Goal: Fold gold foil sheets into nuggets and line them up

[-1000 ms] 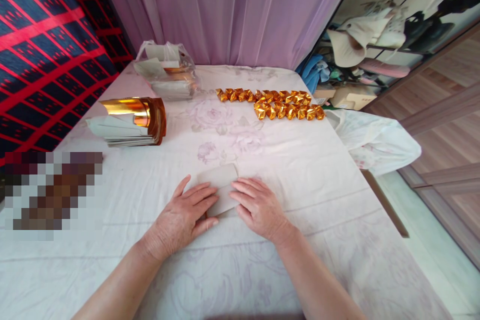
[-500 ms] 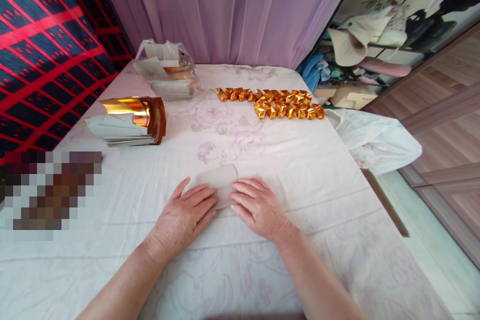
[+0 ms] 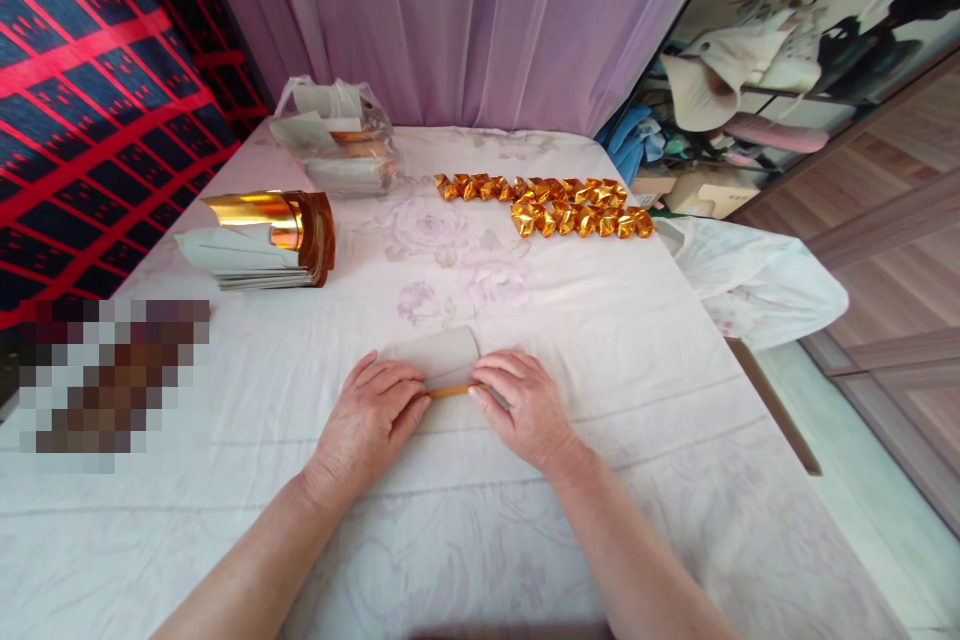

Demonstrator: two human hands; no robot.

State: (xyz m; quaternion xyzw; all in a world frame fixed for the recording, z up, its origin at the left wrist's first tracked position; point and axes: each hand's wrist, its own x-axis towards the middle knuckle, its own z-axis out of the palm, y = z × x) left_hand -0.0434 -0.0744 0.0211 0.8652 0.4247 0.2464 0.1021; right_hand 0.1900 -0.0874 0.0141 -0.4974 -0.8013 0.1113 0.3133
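Comparing with the frame half a second back: both hands have drawn slightly inward and curled. Then the palms lay flat on the grey paper sheet (image 3: 442, 357), covering its near half. Now the near edge is lifted and rolled, and a thin gold strip of the underside shows between the two sets of fingertips. Everything else on the surface is unchanged.

Left hand (image 3: 371, 420): fingers bent and narrow, tips pinching the near left edge of the sheet. Right hand (image 3: 525, 405): fingers likewise bent and narrow, tips pinching the near right edge. Both hands hold the sheet; the heels of both rest on the cloth-covered surface (image 3: 637, 370).

Sheet: small, matte grey on its upper face, gold on the face that turns up at the fold. It lies just beyond the fingertips, far corners flat on the surface, near edge raised between the fingers. It looks roughly rectangular, set slightly askew.

Well beyond the fingers, to the left: a stack of grey sheets (image 3: 240, 255) with a gold foil curl (image 3: 281, 220) on top. Farther beyond that, a clear plastic bag (image 3: 337, 135) holding more sheets. Beyond the fingers to the right: two rows of folded gold pieces (image 3: 555, 205), touching one another. A pixelated patch lies left of the left hand; contents cannot be told.
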